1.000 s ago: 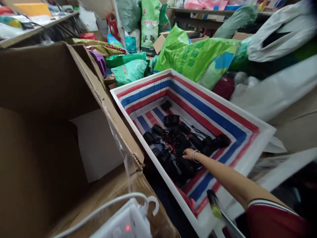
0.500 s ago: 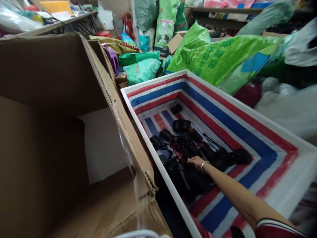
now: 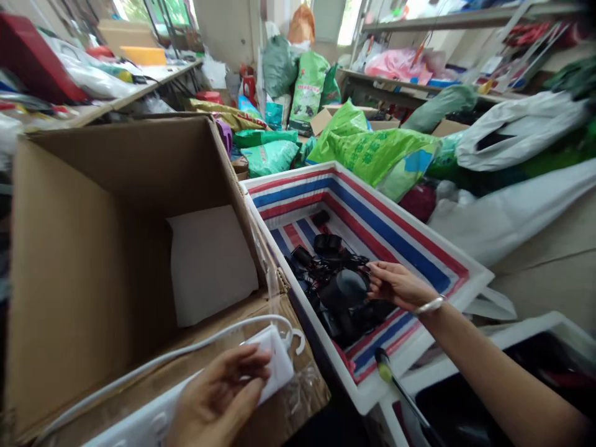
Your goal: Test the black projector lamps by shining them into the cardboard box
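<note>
My right hand (image 3: 393, 285) is closed in a pinch over the striped, white-rimmed tub (image 3: 400, 226). At its fingertips is a thin black cable (image 3: 356, 259). Just beside and below the fingers is a dark round device (image 3: 349, 287) with a greyish flat face; whether the cable joins it, I cannot tell. Several black cylindrical devices (image 3: 327, 243) with tangled cables lie in the tub. My left hand (image 3: 223, 391), loosely curled with thumb and fingers apart, holds nothing visible. It hovers over or touches a white power strip (image 3: 279, 360) on the cardboard box's front.
A large cardboard box (image 3: 65, 248) with a white sheet (image 3: 209, 264) inside stands left of the tub. A screwdriver-like tool (image 3: 395, 382) leans at the tub's near corner. Green sacks (image 3: 372, 149) lie behind; a white container (image 3: 554, 329) stands at lower right.
My right hand has risen from the pile, with the dark round device now close beside it. My left hand has come into view over the power strip. The view has tilted upward.
</note>
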Tool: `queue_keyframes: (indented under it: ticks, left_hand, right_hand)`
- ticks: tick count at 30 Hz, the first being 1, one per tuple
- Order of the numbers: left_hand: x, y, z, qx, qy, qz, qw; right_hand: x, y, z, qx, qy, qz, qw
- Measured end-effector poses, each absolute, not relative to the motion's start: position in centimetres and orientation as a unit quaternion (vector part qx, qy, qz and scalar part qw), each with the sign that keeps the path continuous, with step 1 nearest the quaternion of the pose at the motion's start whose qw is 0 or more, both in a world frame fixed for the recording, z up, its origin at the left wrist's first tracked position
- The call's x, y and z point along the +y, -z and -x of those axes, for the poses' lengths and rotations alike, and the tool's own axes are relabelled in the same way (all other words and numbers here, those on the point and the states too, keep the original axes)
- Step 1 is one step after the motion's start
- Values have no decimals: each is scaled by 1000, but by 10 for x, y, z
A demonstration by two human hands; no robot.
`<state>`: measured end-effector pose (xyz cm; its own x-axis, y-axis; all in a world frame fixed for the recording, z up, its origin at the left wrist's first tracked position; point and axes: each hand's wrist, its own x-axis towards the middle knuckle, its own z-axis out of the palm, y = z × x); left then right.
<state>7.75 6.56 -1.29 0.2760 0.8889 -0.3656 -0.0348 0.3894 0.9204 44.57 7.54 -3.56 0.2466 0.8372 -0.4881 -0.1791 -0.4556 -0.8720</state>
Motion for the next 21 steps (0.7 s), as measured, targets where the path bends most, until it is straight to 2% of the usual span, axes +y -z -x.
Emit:
queue_keyframes:
  ticks: [4, 7, 9, 12, 16, 19, 21]
  left_hand:
    - [61, 6, -117, 427, -274, -358, 784]
    - [51, 1, -123, 341, -304, -340, 822]
    - [39, 0, -118, 289, -319, -370, 823]
    - [19, 3, -108, 301, -311, -382, 817]
    - [5, 9, -94, 312, -313, -373, 816]
    - [4, 7, -83, 330, -311, -391, 801]
    - [4, 4, -74, 351, -318, -403, 783]
  right_hand:
    - [42, -43, -402, -295, -544, 576, 535]
    - [13, -73, -365, -301, -536, 536, 578]
    - [-5, -78, -341, -332, -521, 527, 583]
    - [-24, -69, -313, -416, -500, 492, 578]
    - [-30, -53, -286, -513, -467, 493, 525]
    - [-28, -48, -264, -528, -472, 516, 481]
    - [-29, -45, -249, -517, -463, 530, 488]
